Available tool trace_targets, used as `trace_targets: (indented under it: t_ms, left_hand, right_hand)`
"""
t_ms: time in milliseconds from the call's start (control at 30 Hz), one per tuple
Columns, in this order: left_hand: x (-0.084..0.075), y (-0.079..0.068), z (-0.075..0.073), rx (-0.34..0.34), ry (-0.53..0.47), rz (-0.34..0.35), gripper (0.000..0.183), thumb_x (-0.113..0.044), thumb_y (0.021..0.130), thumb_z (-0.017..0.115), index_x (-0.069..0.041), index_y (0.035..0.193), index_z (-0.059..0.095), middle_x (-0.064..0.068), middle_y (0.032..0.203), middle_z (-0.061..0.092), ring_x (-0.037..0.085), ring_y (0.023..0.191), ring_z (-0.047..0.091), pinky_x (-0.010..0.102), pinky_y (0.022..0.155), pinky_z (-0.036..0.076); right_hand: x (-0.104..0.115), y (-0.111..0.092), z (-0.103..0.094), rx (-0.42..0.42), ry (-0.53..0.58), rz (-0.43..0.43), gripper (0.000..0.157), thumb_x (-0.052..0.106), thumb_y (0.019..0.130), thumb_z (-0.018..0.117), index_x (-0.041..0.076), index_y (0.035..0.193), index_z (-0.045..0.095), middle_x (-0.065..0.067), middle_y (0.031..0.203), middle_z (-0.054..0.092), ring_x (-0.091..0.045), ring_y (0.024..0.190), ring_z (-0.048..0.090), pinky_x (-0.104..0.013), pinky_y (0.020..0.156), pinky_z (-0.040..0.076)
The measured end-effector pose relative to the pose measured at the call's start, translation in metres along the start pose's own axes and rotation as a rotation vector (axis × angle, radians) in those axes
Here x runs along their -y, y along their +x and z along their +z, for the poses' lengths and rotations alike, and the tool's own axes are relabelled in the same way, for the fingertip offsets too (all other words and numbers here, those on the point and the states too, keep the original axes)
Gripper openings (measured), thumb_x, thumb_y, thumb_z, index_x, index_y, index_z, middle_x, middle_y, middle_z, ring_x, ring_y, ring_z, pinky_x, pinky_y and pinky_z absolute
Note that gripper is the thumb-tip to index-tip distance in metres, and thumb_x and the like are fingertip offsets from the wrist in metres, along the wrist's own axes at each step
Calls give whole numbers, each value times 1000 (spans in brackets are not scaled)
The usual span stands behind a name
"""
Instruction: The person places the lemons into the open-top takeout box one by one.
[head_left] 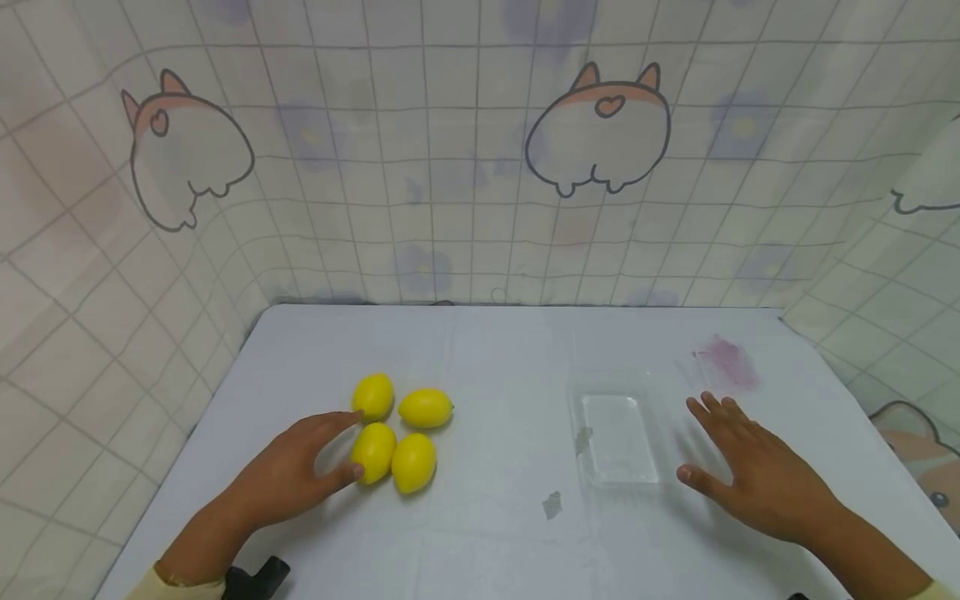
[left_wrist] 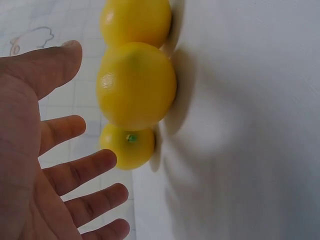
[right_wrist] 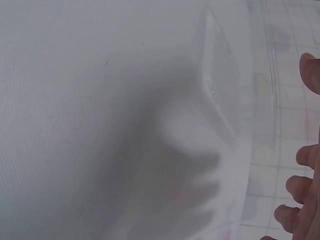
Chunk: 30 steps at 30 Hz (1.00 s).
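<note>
Lemons (head_left: 414, 463), four, clustered on white worktop (head_left: 487, 542). Left hand (head_left: 292, 467) beside them, thumb and fingers apart; right hand (head_left: 772, 479) near clear plastic tray (head_left: 621, 437), thumb likewise spread.

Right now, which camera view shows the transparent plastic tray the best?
The head view: the transparent plastic tray appears whole there, seen from above, beside the right hand. The right wrist view shows it only faintly and at a slant, so its outline is hard to follow. The left wrist view shows none of it.
</note>
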<state>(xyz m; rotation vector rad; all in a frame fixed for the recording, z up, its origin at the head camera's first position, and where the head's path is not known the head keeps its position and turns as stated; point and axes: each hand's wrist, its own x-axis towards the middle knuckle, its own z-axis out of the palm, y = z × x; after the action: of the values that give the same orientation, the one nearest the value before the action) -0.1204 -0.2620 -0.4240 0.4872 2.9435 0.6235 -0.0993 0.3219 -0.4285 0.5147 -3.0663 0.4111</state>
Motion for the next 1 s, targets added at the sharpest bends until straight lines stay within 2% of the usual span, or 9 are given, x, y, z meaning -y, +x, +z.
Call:
trace_targets:
  t_ms: [133,400,733,1000]
  left_hand:
    - [-1,-1,2,11,-22,11,75,-62,89,70,-22,151,52,7,146,56,38,136,48,64,108,40]
    - [-1,-1,7,64,-32,-28,76,-50,87,79,-21,152,50,9,147,55,37,136,49,62,109,40]
    - [0,3,10,71,-19,17,76,-44,86,82,-16,150,52,7,146,56,34,134,51,60,109,41]
    - [-1,7,14,68,-17,1,77,-39,84,84,-13,149,52,8,147,56,35,135,51,59,110,40]
  right_hand:
    - [2,0,2,8,-12,0,90,62,97,59,19,165,20,-12,168,23,-41,152,21,-70,107,31]
    - [5,1,7,10,-24,-23,89,60,96,63,17,164,25,-13,166,27,-43,150,26,-70,105,34]
    - [10,1,8,26,-31,-18,87,61,96,61,16,163,28,-15,165,31,-44,149,27,-70,106,34]
    - [11,1,9,14,-39,-12,88,64,95,60,13,161,32,-16,164,32,-44,148,29,-69,106,35]
